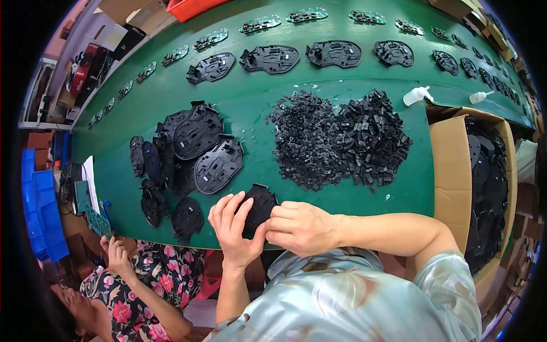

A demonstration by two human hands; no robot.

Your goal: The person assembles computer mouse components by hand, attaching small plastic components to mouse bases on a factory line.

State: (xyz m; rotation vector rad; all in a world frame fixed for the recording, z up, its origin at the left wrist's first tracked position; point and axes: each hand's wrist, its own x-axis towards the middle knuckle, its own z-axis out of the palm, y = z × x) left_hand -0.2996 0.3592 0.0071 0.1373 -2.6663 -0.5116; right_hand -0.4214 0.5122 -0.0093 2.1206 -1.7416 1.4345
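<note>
At the near edge of the table, a black plastic shell [260,210], shaped like a computer-mouse base, stands tilted between my hands. My left hand [235,231] is closed around its left side, fingers along the edge and thumb low. My right hand [301,228] presses its thumb and fingertips together at the shell's lower right; whatever they pinch is hidden. To the left lies a pile of similar black shells [196,134], and a single shell [188,219] rests nearer me. Beyond my right hand are a heap of small dark ring-ended parts [307,139] and a heap of small black blocks [373,139].
Rows of black shells [333,53] and green circuit boards [307,15] line the green table's far side. Two white bottles [417,96] lie at the right, near a cardboard box [450,159] of black parts. At left, a co-worker's hand [117,256] holds a circuit board [98,222].
</note>
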